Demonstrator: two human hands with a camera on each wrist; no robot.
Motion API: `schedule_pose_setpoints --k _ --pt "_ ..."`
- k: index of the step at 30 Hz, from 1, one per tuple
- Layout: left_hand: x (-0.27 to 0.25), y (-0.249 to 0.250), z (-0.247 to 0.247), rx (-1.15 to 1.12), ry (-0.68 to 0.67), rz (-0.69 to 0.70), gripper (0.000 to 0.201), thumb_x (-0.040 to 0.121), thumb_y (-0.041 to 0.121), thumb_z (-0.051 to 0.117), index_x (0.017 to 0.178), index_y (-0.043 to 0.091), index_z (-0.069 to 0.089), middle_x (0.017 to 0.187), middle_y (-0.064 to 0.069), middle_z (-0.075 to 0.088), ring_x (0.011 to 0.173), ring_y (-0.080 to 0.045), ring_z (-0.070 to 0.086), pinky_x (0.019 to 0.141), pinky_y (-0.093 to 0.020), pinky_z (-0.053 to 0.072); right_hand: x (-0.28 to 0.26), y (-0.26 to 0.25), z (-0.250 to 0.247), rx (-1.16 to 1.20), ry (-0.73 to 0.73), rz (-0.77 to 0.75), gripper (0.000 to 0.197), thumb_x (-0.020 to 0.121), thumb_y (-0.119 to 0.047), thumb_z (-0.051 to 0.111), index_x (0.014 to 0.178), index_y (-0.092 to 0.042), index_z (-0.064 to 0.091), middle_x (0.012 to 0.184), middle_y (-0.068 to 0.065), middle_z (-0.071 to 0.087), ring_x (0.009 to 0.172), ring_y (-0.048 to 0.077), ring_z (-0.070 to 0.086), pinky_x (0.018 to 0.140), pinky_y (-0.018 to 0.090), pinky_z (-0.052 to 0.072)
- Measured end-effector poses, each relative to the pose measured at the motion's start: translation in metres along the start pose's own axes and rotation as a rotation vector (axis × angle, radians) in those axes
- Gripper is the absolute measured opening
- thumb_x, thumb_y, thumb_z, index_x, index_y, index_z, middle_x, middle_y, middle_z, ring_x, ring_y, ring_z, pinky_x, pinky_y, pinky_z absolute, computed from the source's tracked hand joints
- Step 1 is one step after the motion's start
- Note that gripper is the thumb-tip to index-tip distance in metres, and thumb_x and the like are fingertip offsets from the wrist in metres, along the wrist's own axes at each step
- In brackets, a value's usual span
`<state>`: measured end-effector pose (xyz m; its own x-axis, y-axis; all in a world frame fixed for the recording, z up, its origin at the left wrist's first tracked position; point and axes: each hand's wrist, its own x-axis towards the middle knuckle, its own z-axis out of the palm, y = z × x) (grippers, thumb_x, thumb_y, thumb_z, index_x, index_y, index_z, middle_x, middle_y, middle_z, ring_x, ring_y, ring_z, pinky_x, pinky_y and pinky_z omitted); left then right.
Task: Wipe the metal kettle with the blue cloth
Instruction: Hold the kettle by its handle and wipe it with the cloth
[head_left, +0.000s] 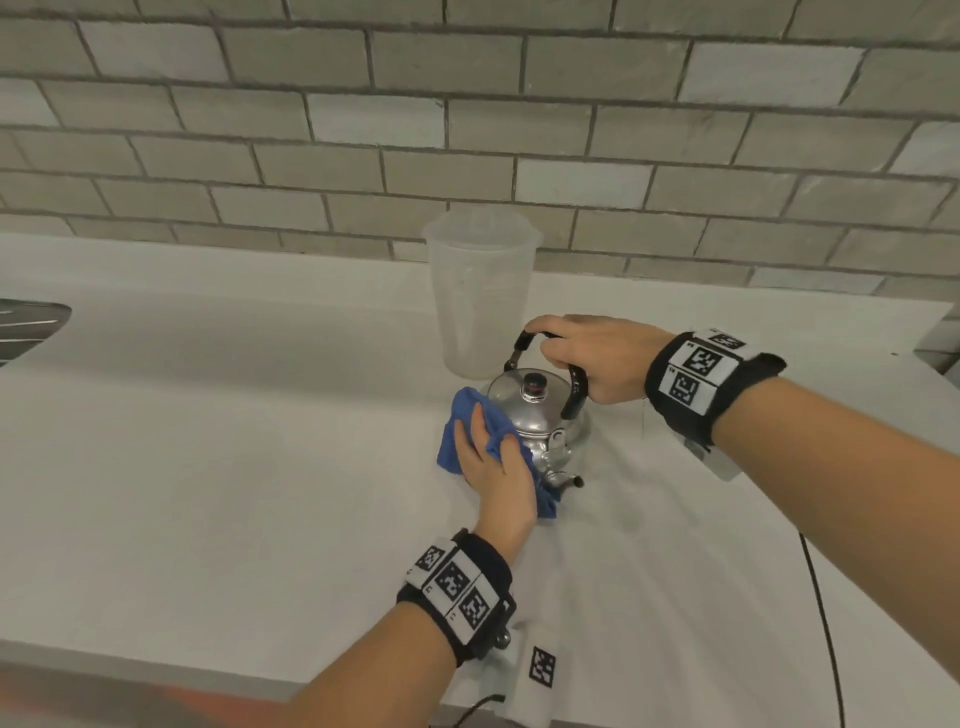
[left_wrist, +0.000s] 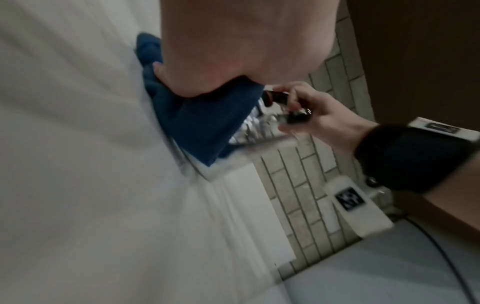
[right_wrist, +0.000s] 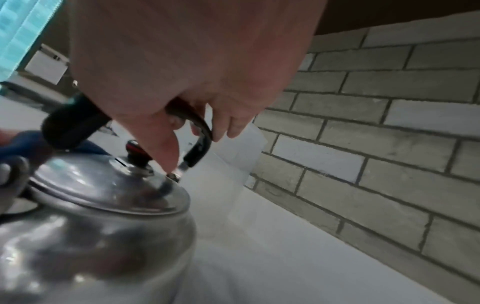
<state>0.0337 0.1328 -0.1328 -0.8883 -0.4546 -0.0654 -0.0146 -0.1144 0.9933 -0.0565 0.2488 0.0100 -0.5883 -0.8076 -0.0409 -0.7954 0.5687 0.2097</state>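
Your right hand (head_left: 597, 364) grips the black handle (head_left: 574, 395) of the kettle (head_left: 535, 415), fingers curled round it. Your left hand (head_left: 493, 462) presses the cloth (head_left: 467, 421) flat against the kettle's left flank, fingers mostly straight, thumb over a fold. The kettle sits on the worktop (head_left: 208, 415), mid-right, just in front of the plastic jug (head_left: 480, 296).

Risks, as I judge them:
- Push too hard from the left and the kettle slides or tips right; the smooth worktop gives little grip, so the handle hold is what steadies it.
- The handle looks hinged at its rivets, so it may pivot rather than brace the body.
- The lid (right_wrist: 109, 183) could shift or pop off if the cloth catches its rim or the knob (head_left: 534, 385).
- The cloth tail hangs close to the spout (head_left: 563, 479); it could snag there.
- The jug is close behind and looks light; a shove backward could knock it over.

Materials: the kettle is polished metal, rounded and squat, domed lid, dark knob with a red band, short spout pointing towards you. The cloth is blue, soft, bunched, probably microfibre. The jug is translucent plastic and tapered. The worktop is white and matte. Grey brick tiles (head_left: 467, 130) with dark grout lie behind.
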Motion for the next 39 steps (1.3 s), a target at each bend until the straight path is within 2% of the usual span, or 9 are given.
schedule_pose_setpoints --k 5,10,12,18,21,24,28,34,39 --pt "-0.031 0.010 -0.001 -0.066 -0.104 -0.049 0.056 0.103 0.014 0.036 0.154 0.023 0.014 0.162 0.000 0.014 0.141 -0.013 0.030 0.108 -0.021 0.027 0.012 -0.008 0.008 -0.019 -0.025 0.134 0.020 0.069 -0.011 0.056 0.082 -0.018 0.043 0.091 -0.002 0.041 0.098 0.025 0.050 0.114 0.043 0.024" --pt "-0.015 0.020 -0.036 -0.261 -0.025 -0.272 0.033 0.089 0.035 0.043 0.104 0.010 0.058 0.105 -0.016 0.063 0.100 -0.037 0.062 0.076 -0.030 0.052 0.014 -0.015 0.003 -0.044 -0.069 0.223 0.014 0.069 -0.013 0.053 0.082 -0.016 0.048 0.086 -0.004 0.040 0.105 0.027 0.049 0.119 0.052 0.000" --pt "-0.006 0.026 -0.055 -0.486 -0.098 -0.427 0.039 0.090 0.041 0.037 0.108 0.022 0.065 0.084 -0.011 0.066 0.068 -0.022 0.061 0.062 -0.025 0.049 0.013 -0.023 -0.001 -0.078 -0.070 0.255 0.008 0.072 -0.021 0.051 0.077 -0.015 0.050 0.081 -0.002 0.046 0.095 0.026 0.052 0.118 0.055 -0.003" --pt "-0.002 0.028 -0.076 -0.792 0.117 -0.430 0.016 0.086 0.028 0.031 0.071 0.026 0.036 0.066 0.003 0.027 0.056 -0.015 0.031 0.059 -0.026 0.034 0.027 -0.054 -0.011 -0.133 -0.079 0.332 0.025 0.073 -0.029 0.048 0.052 -0.016 0.044 0.053 -0.002 0.045 0.069 0.021 0.047 0.117 0.044 0.017" --pt "-0.004 0.005 -0.060 -0.718 0.246 -0.533 0.021 0.075 0.038 0.042 0.059 0.025 0.039 0.065 0.002 0.039 0.065 -0.019 0.040 0.068 -0.035 0.041 0.037 -0.066 -0.014 -0.029 -0.053 0.403 0.030 0.080 -0.035 0.050 0.058 -0.016 0.044 0.057 -0.003 0.045 0.067 0.022 0.053 0.072 0.031 0.043" --pt "0.012 -0.025 -0.037 -0.621 0.268 -0.643 0.046 0.057 0.058 0.058 0.088 0.024 0.056 0.101 -0.004 0.062 0.095 -0.023 0.058 0.087 -0.043 0.044 0.041 -0.068 -0.020 0.082 -0.103 0.393 0.027 0.082 -0.040 0.054 0.073 -0.015 0.054 0.063 -0.002 0.050 0.064 0.021 0.053 0.060 0.028 0.041" --pt "-0.014 0.023 -0.010 -0.280 0.305 -0.460 0.037 0.097 0.022 0.047 0.134 0.017 0.045 0.140 -0.011 0.038 0.125 -0.033 0.047 0.102 -0.042 0.040 0.044 -0.054 -0.021 0.342 -0.245 0.368 0.051 0.080 -0.061 0.059 0.084 -0.011 0.062 0.071 0.002 0.060 0.066 0.021 0.056 0.056 0.028 0.041" --pt "-0.033 0.029 -0.001 -0.241 0.130 -0.483 0.010 0.097 0.015 0.050 0.106 0.015 0.045 0.117 -0.011 0.043 0.102 -0.025 0.050 0.086 -0.034 0.040 0.043 -0.051 -0.011 0.315 -0.213 0.391 0.065 0.085 -0.068 0.045 0.099 -0.006 0.062 0.085 0.008 0.063 0.074 0.022 0.055 0.059 0.030 0.038" --pt "-0.035 0.053 -0.051 -0.553 -0.258 -0.614 0.044 0.095 0.038 0.055 0.113 0.000 0.066 0.107 -0.018 0.069 0.091 -0.029 0.068 0.082 -0.038 0.052 0.037 -0.048 -0.012 0.356 -0.166 0.377 0.053 0.087 -0.063 0.049 0.094 -0.011 0.053 0.078 0.001 0.056 0.077 0.022 0.054 0.056 0.027 0.035"
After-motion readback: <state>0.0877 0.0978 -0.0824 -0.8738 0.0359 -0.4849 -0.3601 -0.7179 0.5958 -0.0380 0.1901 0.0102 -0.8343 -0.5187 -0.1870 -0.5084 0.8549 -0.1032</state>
